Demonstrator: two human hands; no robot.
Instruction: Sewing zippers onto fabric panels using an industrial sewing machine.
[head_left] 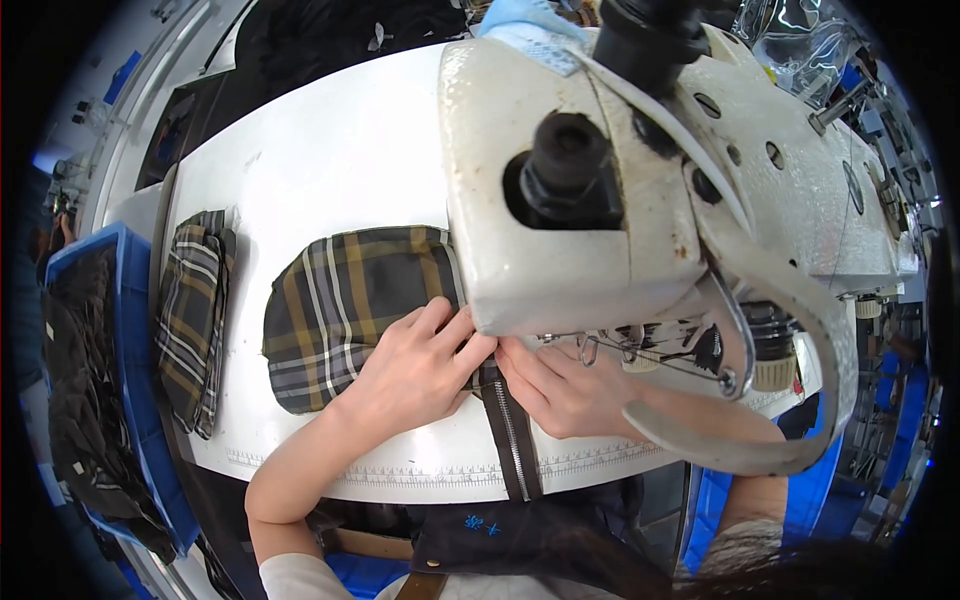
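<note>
A plaid fabric piece (345, 275) in black, olive and white, rounded at its left end, lies flat on the white sewing table. My left hand (422, 360) rests on its right part, fingers bent and pointing under the head of the sewing machine (580, 270). Close beside it, my right hand (570, 385) has its thumb and fingers pinched together at the cloth edge. A dark zipper tape (515, 440) with metal teeth runs from between my hands down over the table's front edge. The needle area and the pinched edge are hidden by the machine head.
Folded plaid pieces (192, 320) lie at the table's left. Beyond them stands a blue bin (135, 370) filled with dark cloth. A ruler strip (400, 475) follows the table's front edge. A curved pale lever (825, 420) arches over my right forearm.
</note>
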